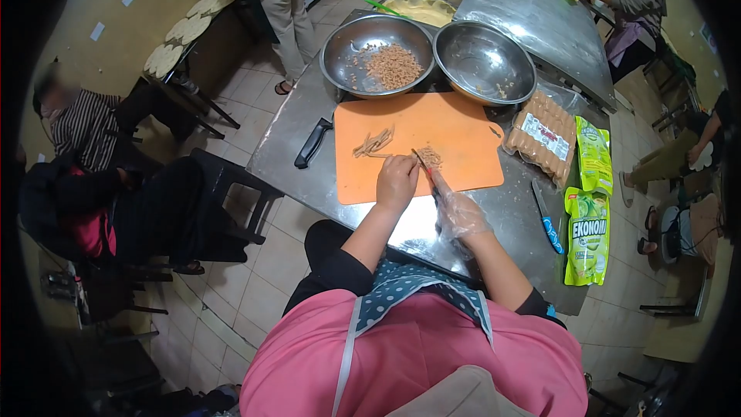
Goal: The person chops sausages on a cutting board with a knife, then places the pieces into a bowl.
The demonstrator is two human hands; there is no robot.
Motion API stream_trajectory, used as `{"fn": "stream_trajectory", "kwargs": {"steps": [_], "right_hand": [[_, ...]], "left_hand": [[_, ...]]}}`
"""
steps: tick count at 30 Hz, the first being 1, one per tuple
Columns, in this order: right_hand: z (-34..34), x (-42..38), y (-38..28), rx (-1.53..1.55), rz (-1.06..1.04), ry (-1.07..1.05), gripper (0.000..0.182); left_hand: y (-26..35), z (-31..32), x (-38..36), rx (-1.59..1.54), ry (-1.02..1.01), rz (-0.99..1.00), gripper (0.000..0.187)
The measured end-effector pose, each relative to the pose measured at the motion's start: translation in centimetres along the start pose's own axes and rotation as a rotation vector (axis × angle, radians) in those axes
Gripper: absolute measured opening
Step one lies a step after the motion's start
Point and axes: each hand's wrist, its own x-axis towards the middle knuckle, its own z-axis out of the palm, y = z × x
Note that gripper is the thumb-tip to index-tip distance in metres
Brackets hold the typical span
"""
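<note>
Orange cutting board (455,127) lay on the steel table (278,150), and I saw both hands working at its near edge. The left hand (397,182), bare, had its fingers curled down on sausage strips (427,156). The gloved right hand (458,212) was clenched around a knife (424,165) whose blade met those strips. More strips (374,142) lay left of them. Beyond the board stood a bowl (377,55) of chopped pieces; a sausage packet (541,136) lay right of it.

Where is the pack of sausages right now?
In the head view, the pack of sausages lies on the steel table, right of the orange cutting board, beside the green pouches.
</note>
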Motion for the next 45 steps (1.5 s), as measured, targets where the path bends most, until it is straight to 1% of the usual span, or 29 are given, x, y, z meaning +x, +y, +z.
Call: {"fn": "stream_trajectory", "kwargs": {"steps": [1, 3, 7, 8, 9, 12, 18, 22, 24, 28, 30, 33, 37, 39, 40, 42, 45], "right_hand": [[-0.1, -0.7, 0.0, 0.001, 0.000, 0.000, 0.057], [0.1, -2.2, 0.4, -0.162, 0.029, -0.003, 0.056], [0.9, -3.9, 2.0, -0.142, 0.041, 0.007, 0.056], [1.1, -3.9, 2.6, -0.086, 0.001, 0.029, 0.056], [1.3, -3.9, 2.9, -0.031, -0.041, 0.052, 0.057], [1.6, -3.5, 2.8, 0.014, -0.027, 0.094, 0.057], [1.4, -1.8, 0.8, -0.017, -0.032, 0.084, 0.056], [1.5, -0.5, 0.6, -0.009, -0.056, 0.081, 0.057], [2.1, 0.7, 1.1, -0.049, -0.153, 0.164, 0.059], [1.7, 0.9, 0.6, -0.031, -0.141, 0.133, 0.059], [0.6, -0.8, -0.2, -0.120, -0.020, 0.026, 0.056], [0.6, -2.7, 0.6, -0.160, 0.004, -0.017, 0.056], [0.9, -3.9, 1.8, -0.155, 0.022, -0.005, 0.056], [0.8, -3.7, 2.3, -0.060, -0.078, 0.090, 0.056], [0.6, -3.5, 2.0, -0.060, -0.081, 0.091, 0.056], [0.0, -3.1, 0.9, -0.094, 0.001, 0.066, 0.056], [-0.3, -2.2, -0.1, -0.142, -0.018, 0.059, 0.056]], "left_hand": [[0.1, -0.1, 0.0, 0.000, -0.001, 0.000, 0.007], [0.1, -0.2, 0.0, -0.018, -0.026, -0.047, 0.006], [0.2, -0.3, -0.1, -0.022, -0.031, -0.039, 0.006], [0.2, -0.3, -0.1, -0.030, -0.013, -0.025, 0.006], [0.2, -0.3, -0.2, -0.037, 0.006, -0.012, 0.006], [0.3, -0.2, -0.3, -0.021, 0.021, -0.018, 0.005], [0.4, -0.2, -0.2, -0.019, 0.036, -0.014, 0.005], [0.0, 0.0, -0.3, -0.006, 0.026, -0.013, 0.005], [-0.1, 0.2, -0.3, -0.009, 0.050, 0.013, 0.005], [-0.1, 0.2, -0.4, -0.006, 0.058, 0.018, 0.005], [0.0, 0.0, -0.4, 0.012, 0.030, -0.019, 0.005], [-0.1, -0.1, -0.4, 0.003, 0.043, -0.007, 0.006], [-0.2, -0.2, -0.5, -0.020, 0.030, -0.018, 0.006], [-0.3, -0.3, -0.4, -0.024, -0.001, -0.016, 0.006], [-0.2, -0.4, -0.3, -0.022, 0.001, -0.014, 0.006], [0.0, -0.5, -0.4, -0.020, -0.031, -0.063, 0.006], [0.2, -0.6, -0.3, -0.011, -0.042, -0.070, 0.006]]}}
